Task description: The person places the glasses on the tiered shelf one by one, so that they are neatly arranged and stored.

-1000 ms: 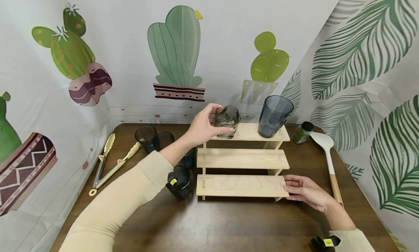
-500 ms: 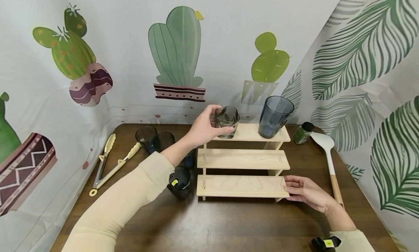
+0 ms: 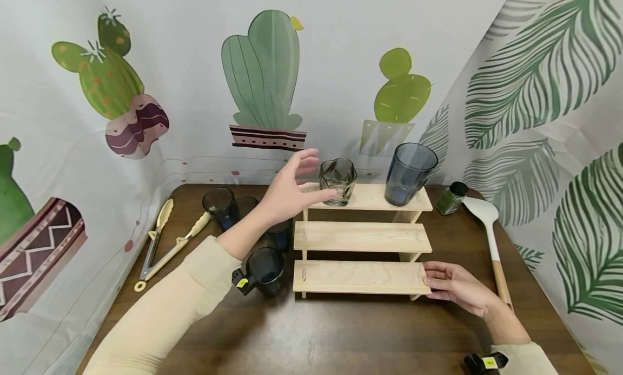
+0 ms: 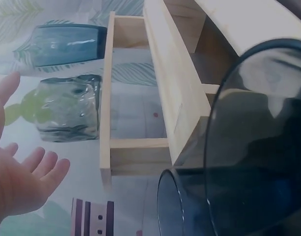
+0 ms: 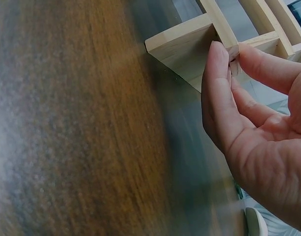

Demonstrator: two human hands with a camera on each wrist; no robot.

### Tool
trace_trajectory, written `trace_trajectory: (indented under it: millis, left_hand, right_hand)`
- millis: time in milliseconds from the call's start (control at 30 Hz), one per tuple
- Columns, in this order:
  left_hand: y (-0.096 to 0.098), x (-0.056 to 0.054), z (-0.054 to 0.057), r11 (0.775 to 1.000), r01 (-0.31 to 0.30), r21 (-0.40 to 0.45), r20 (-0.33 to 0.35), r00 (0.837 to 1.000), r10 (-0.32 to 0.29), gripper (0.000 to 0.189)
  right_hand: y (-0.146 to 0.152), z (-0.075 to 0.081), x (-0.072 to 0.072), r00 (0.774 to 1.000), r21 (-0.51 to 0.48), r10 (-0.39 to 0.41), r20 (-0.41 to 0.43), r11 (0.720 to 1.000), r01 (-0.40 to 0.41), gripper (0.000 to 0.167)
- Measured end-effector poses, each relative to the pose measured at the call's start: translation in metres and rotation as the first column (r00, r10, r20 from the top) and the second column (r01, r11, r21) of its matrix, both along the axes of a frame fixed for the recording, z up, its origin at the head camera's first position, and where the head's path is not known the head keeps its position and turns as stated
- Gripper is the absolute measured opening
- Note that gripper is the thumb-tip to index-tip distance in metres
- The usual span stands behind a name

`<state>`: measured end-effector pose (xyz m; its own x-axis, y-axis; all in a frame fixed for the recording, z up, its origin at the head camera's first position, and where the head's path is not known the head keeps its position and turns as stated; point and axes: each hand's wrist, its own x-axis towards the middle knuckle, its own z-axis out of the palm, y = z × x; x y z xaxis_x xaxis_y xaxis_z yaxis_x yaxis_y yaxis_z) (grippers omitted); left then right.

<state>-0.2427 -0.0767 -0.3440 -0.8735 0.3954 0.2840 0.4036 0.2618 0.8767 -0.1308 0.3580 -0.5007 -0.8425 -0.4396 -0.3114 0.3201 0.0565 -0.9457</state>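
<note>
A three-tier wooden shelf [image 3: 360, 237] stands on the table. On its top tier sits a short, wavy-sided grey glass [image 3: 343, 185], to the left of a taller blue tumbler [image 3: 410, 176]. My left hand [image 3: 284, 195] is spread beside the grey glass, thumb overlapping its lower side in the head view. Seen from the left wrist, that hand [image 4: 27, 179] is apart from the glass [image 4: 69, 109], whose base is on the top board. My right hand [image 3: 459, 287] pinches the right end of the bottom board, thumb and fingers on either side, as the right wrist view confirms.
Several dark glasses [image 3: 219, 204] stand left of the shelf, partly behind the left forearm. Farther left lie cream-tipped tongs [image 3: 167, 256]. To the right are a black-lidded jar of green herbs [image 3: 450, 199] and a white spatula [image 3: 489, 229] with a wooden handle. A printed cloth hangs behind.
My left hand has let go of the grey glass and moved slightly left, its fingers opening. The glass stays on the top tier. My right hand keeps its hold on the bottom board.
</note>
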Motion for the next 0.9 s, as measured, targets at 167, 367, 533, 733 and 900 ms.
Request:
trace_trajectory:
  millis: [167, 367, 533, 733, 900]
  left_hand:
    - [-0.015, 0.012, 0.0, 1.0, -0.024, -0.01, -0.085, 0.996, 0.024, 0.084]
    - [-0.036, 0.03, -0.007, 0.999, -0.051, 0.015, -0.189, 0.981, 0.053, 0.083]
    - [-0.053, 0.051, -0.017, 0.998, -0.063, 0.016, -0.216, 0.974, 0.064, 0.084]
    - [-0.077, 0.073, -0.041, 0.996, -0.085, -0.028, -0.209, 0.975, 0.077, 0.086]
    - [-0.095, 0.086, -0.073, 0.996, -0.089, -0.002, -0.153, 0.984, 0.088, 0.094]
  right_hand:
    - [0.001, -0.001, -0.001, 1.0, -0.003, -0.003, 0.003, 1.0, 0.003, 0.059]
    - [0.001, -0.001, 0.0, 1.0, -0.011, 0.004, 0.003, 1.0, -0.004, 0.062]
    - [0.001, -0.002, -0.001, 1.0, -0.022, 0.012, 0.001, 1.0, -0.012, 0.059]
    - [0.002, -0.003, -0.001, 1.0, -0.009, 0.014, 0.004, 1.0, -0.013, 0.059]
    - [0.001, -0.003, -0.001, 1.0, -0.019, 0.013, 0.003, 1.0, -0.013, 0.06]
